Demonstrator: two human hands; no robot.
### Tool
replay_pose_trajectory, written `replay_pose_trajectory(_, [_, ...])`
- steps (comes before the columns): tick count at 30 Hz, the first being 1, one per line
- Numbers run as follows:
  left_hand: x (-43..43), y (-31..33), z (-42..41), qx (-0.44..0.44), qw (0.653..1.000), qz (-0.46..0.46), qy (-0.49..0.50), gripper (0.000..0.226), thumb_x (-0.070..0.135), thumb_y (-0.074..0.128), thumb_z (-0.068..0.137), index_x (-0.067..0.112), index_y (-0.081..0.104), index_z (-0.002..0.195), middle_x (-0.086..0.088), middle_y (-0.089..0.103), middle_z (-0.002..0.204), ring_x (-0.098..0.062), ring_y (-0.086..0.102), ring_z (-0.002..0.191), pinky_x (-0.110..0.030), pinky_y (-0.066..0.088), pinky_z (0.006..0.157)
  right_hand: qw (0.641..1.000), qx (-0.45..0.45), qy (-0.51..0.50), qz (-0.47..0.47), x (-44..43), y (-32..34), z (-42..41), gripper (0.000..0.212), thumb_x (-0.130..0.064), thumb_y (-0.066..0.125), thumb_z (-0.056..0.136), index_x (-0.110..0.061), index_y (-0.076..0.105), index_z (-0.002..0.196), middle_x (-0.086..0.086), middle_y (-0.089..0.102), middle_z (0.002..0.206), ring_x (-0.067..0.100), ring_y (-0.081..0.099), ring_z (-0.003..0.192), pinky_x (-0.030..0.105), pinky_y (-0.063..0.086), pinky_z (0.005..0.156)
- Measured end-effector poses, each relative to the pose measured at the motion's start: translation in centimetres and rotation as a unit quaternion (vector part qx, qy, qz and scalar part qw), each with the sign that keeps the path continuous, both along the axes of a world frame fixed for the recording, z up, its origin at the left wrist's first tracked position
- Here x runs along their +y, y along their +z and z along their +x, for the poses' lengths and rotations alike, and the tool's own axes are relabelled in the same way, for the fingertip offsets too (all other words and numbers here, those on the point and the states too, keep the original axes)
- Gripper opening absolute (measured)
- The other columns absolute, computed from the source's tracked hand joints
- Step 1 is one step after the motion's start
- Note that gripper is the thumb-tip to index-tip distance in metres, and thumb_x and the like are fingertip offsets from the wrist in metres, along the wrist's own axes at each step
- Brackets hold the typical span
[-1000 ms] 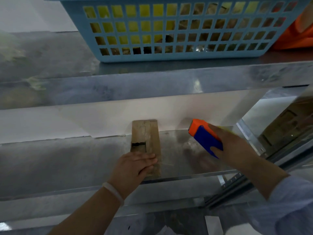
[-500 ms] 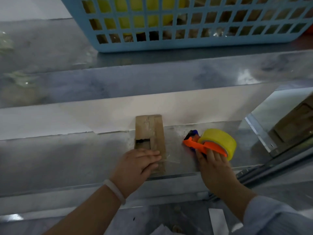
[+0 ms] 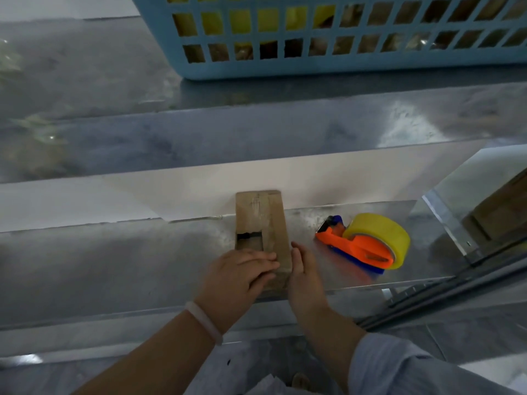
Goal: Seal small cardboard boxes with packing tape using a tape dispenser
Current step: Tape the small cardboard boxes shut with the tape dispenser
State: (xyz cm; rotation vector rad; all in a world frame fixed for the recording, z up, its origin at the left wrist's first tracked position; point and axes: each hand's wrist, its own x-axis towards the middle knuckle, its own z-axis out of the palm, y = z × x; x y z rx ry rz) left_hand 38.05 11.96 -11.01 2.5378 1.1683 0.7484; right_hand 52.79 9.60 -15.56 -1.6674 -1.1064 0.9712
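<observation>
Head view: small cardboard box [image 3: 261,223] sits mid-shelf, left hand [image 3: 238,277] flat on its near top, right hand [image 3: 303,276] open against its right side. Looks light, thin-walled; hold the sides. Tape dispenser [image 3: 366,242] lies just right, untouched.

No readable text, label, brand, number or sign found anywhere in view. Cardboard box [image 3: 261,223] top seen plain, only tape strip and torn gap noted, no print. Tape dispenser [image 3: 360,246] and yellow tape roll [image 3: 382,233] unmarked. Blue basket [image 3: 328,32] contents blurred behind lattice; any lettering there cannot be made out.
</observation>
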Motion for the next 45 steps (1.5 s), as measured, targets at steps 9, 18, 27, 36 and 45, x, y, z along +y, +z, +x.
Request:
replay_pose_trajectory(9, [0.7,-0.2,-1.1,-0.018,1.000,0.001,-0.008,0.028,0.040,0.063,0.081,0.019,0.076,0.095,0.006,0.071,0.107,-0.006,0.062,0.097,-0.025,0.051,0.088,0.942,-0.216,0.128,0.222,-0.1,2.3,3.3,0.027,-0.037,0.052,0.094,-0.025,0.064,0.115,-0.001,0.054,0.123,0.003,0.049,0.112,0.018,0.042,0.094])
replay_pose_trajectory(18, [1.8,-0.8,-3.8,0.025,0.988,0.114,-0.097,0.039,0.037,0.048,0.093,0.009,0.072,0.108,-0.003,0.069,0.115,-0.026,0.056,0.118,-0.036,0.042,0.102,0.848,-0.381,0.235,0.286,0.9,2.8,5.4,0.033,-0.043,0.063,0.084,-0.023,0.075,0.107,0.004,0.065,0.123,0.029,0.063,0.103,0.046,0.051,0.087])
replay_pose_trajectory(27, [0.9,-1.7,-5.3,0.060,0.993,0.074,-0.063,0.043,0.019,0.052,0.092,0.007,0.050,0.133,-0.007,0.049,0.140,-0.026,0.041,0.134,-0.035,0.035,0.110,0.858,-0.354,0.282,0.242,-0.3,2.0,5.9,0.041,-0.027,0.050,0.095,-0.020,0.053,0.135,0.003,0.044,0.147,0.021,0.051,0.126,0.036,0.042,0.105])
replay_pose_trajectory(36, [-2.3,-3.4,-3.7,-0.294,0.918,-0.227,0.139,0.053,0.032,0.032,0.100,0.027,0.018,0.151,0.010,0.022,0.157,-0.003,0.022,0.143,-0.028,0.021,0.117,0.972,-0.042,0.200,0.114,-1.9,2.2,4.1,0.053,-0.011,0.044,0.100,-0.027,0.029,0.148,-0.013,0.034,0.153,0.005,0.032,0.140,0.024,0.027,0.115])
replay_pose_trajectory(45, [-1.0,-1.8,2.4,-0.464,0.763,-0.395,0.217,0.055,0.059,0.047,0.084,0.044,0.033,0.135,0.021,0.058,0.123,0.003,0.057,0.113,-0.024,0.049,0.095,0.988,0.145,0.051,-0.017,-0.6,3.3,-2.0,0.041,-0.041,0.047,0.095,-0.028,0.050,0.134,-0.025,0.068,0.104,-0.015,0.061,0.092,-0.001,0.043,0.066])
